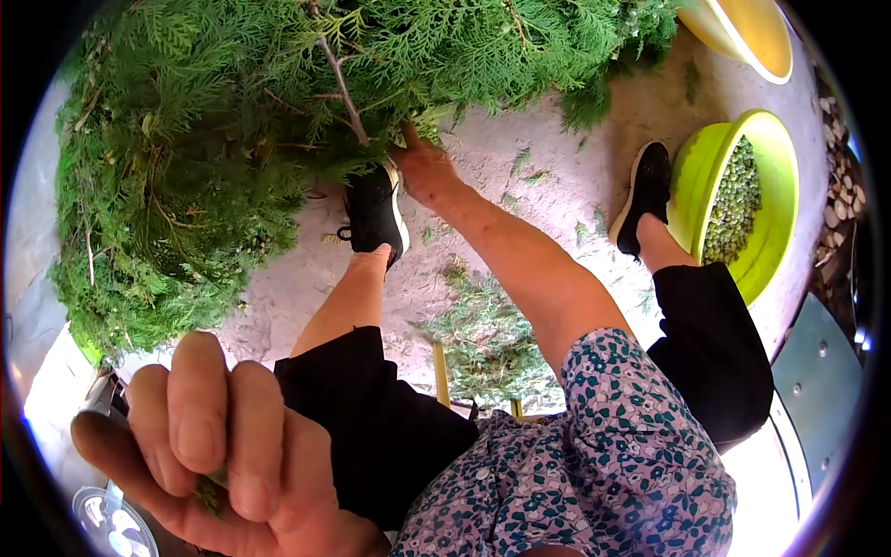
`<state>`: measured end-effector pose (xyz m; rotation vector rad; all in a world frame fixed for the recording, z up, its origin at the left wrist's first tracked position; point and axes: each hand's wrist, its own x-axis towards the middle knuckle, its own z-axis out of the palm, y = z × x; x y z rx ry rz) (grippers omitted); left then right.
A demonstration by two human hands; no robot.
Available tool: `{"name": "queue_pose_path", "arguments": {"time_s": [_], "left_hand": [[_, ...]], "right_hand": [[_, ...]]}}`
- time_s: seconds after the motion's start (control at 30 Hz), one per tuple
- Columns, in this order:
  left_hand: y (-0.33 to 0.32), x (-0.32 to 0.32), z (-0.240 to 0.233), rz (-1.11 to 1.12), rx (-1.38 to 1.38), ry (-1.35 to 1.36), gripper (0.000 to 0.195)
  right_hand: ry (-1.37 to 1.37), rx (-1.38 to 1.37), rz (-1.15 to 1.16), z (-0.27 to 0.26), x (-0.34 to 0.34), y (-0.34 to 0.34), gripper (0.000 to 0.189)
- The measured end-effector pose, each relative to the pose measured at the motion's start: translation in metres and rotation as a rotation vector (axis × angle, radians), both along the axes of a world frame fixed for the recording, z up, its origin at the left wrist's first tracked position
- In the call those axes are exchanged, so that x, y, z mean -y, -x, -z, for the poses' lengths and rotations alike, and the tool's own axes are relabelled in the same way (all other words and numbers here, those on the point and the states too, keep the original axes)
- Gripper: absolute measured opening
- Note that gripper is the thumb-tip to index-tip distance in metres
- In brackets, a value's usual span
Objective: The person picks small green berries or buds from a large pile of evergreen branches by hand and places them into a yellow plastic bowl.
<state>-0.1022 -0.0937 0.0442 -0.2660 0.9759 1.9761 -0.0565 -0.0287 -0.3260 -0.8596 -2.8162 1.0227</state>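
My left hand is raised close to the camera at the lower left. Its fingers curl toward the palm around a small green sprig, mostly hidden behind them. Past my shoe, my right hand reaches down to the near edge of a large heap of green conifer branches with flat, scaly sprays. Foliage and shadow hide its fingertips, so any grip there cannot be made out. A bare brown stem runs through the foliage just left of that hand.
A lime-green plastic basin holding small green cones tilts beside my right shoe. Behind it is a yellow basin. My left shoe touches the heap. Loose sprigs litter the concrete floor. An electric fan stands lower left.
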Motion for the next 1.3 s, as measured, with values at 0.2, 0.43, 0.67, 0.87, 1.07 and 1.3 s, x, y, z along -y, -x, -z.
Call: {"name": "queue_pose_path", "arguments": {"time_s": [0.2,0.43,0.67,0.87,1.07,1.3], "left_hand": [[-0.001,0.004,-0.001,0.001,0.005,-0.023,0.037],[-0.009,-0.006,0.006,0.084,0.045,0.011,0.037],[0.001,0.0,0.004,0.086,-0.066,-0.095,0.038],[0.004,-0.007,0.002,0.102,0.014,-0.134,0.036],[0.008,-0.002,0.008,0.088,0.029,-0.106,0.032],[0.008,-0.002,0.011,0.118,0.009,-0.126,0.03]], "right_hand": [[-0.288,-0.093,0.248,0.03,-0.057,-0.017,0.031],[0.152,0.112,-0.114,0.012,-0.046,-0.017,0.039],[0.151,-0.135,0.139,-0.023,-0.053,-0.067,0.052],[-0.124,-0.194,0.185,-0.075,-0.093,-0.08,0.033],[-0.265,0.009,-0.018,-0.068,-0.125,-0.057,0.004],[-0.167,-0.095,0.149,-0.072,-0.108,-0.06,0.011]]}}
